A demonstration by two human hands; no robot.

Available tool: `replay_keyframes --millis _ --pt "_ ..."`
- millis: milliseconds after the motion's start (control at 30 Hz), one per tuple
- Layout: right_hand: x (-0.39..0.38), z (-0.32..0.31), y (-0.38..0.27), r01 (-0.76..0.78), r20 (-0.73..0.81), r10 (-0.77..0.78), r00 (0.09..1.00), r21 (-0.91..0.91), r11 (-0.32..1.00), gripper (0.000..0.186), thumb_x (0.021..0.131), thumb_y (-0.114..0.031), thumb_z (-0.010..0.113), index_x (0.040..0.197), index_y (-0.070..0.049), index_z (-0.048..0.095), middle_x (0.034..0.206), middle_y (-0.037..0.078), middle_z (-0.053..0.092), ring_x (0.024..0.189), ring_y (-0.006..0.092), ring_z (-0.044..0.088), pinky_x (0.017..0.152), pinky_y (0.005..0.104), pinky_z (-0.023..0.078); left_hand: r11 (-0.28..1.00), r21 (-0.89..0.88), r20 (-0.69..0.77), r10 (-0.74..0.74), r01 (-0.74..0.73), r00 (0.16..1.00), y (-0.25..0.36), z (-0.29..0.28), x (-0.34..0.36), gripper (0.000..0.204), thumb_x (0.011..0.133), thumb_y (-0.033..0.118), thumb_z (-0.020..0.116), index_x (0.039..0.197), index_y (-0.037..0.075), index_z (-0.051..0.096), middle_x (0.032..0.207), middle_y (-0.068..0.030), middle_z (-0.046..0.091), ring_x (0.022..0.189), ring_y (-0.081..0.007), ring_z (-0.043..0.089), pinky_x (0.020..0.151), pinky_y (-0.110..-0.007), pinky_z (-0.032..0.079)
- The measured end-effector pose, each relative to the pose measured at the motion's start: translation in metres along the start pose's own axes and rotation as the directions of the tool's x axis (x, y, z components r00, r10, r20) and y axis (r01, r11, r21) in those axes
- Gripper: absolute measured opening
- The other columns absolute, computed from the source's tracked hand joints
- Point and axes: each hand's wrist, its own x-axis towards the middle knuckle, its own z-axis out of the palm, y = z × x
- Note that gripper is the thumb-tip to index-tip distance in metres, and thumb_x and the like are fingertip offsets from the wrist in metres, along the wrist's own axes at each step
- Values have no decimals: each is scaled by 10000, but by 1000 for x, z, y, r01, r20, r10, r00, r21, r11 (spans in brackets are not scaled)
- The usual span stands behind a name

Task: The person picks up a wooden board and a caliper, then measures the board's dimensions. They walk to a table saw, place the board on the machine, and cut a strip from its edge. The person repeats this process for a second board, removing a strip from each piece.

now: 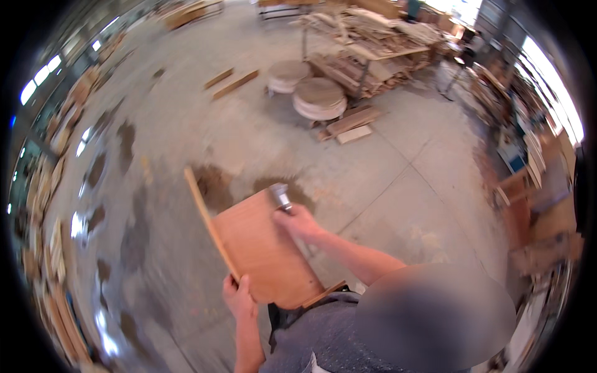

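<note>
A reddish-brown wooden panel (264, 245) is tilted in front of my body, its near end close to my waist. Along its left side runs a long pale wooden strip (208, 217) that sticks out past the panel's far corner. A shorter strip (323, 294) lies at the near edge. My left hand (240, 297) is closed around the near left corner, gripping the strip and the panel. Above the panel's right edge, my right hand (300, 222) is wrapped round a hand tool (282, 198) with a silvery metal head. Blur hides its exact kind.
Two round stacks (319, 99) stand ahead on the concrete floor beside a big lumber pile (379, 46). Two loose boards (235, 84) lie to their left. Wood is heaped along the left wall and on the right (541, 217). Another person (476, 42) is far back right.
</note>
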Motion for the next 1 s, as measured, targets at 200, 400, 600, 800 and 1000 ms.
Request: replay_keyframes --millis 200,400,600,800,1000 --pt "226 58 -63 89 -27 -90 996 -60 994 265 950 -299 653 942 -35 647 722 -4 534 693 115 486 622 347 419 993 -100 44 75 -70 996 42 38 243 333 925 -44 658 1234 -50 535 1220 -137 627 1083 -196 627 990 -347 519" --pt "397 63 -148 27 -228 6 974 144 989 247 976 -314 659 926 -72 658 745 -46 538 687 80 469 607 304 399 997 -80 339 40 -14 940 147 124 448 493 915 -76 652 1376 -26 482 1308 -118 609 1172 -200 609 1050 -360 492" --pt "604 54 -163 64 -411 95 907 356 932 224 976 -294 674 919 -78 667 784 -52 572 701 59 481 621 280 405 976 -140 659 -34 168 751 197 229 632 832 894 -104 630 1603 72 231 1512 -93 467 1350 -222 503 1140 -399 427" --pt "835 93 -212 -53 -420 180 889 296 954 272 962 -311 677 883 -52 654 784 -22 593 713 88 510 643 300 431 955 -194 628 -54 223 776 236 300 855 744 939 -68 566 1597 131 280 1500 -91 488 1331 -263 531 1095 -457 488" --pt "1069 171 -329 -58 -224 52 973 -18 998 325 958 -352 638 830 -53 619 712 -13 566 667 111 500 610 339 408 934 -290 414 -72 206 907 324 317 1058 665 958 -19 581 1564 113 342 1443 -98 544 1267 -278 586 1038 -451 530"
